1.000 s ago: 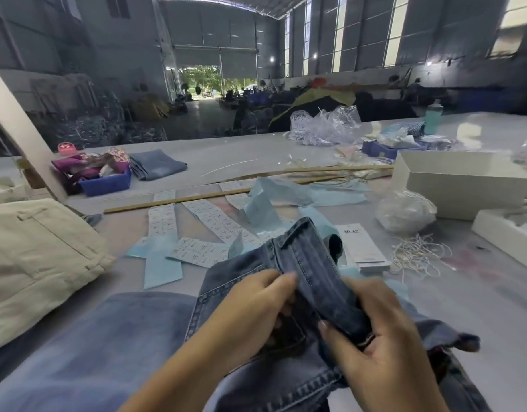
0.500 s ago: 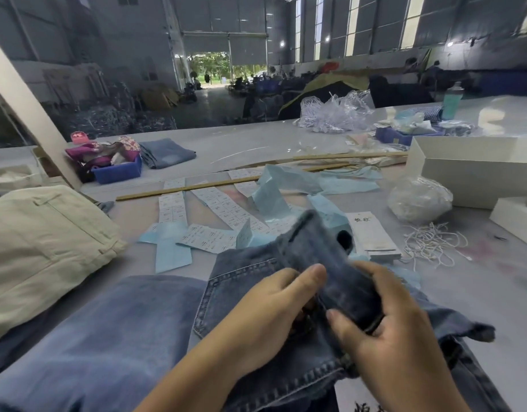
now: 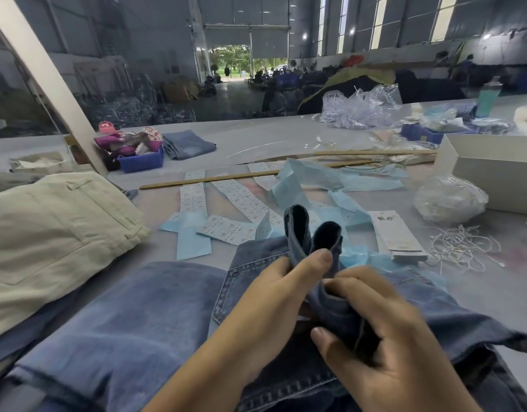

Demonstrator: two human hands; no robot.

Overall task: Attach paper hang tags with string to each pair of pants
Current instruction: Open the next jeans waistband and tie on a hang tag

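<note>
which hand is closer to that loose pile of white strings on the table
The right hand. It grips the bunched denim waistband, with the white strings lying further out on its own side. The left hand grips the same fold from the opposite side, farther away.

Two bare forearms enter from the lower edge, each ending in a bare hand, with no sleeve, cuff or glove showing on either. The left hand (image 3: 268,310) has short, plain, unpainted nails and wears no ring or band on the fingers in view. The right hand (image 3: 384,337) is the same: short, unvarnished nails, no ring, and no watch or bracelet at the wrist.
</note>
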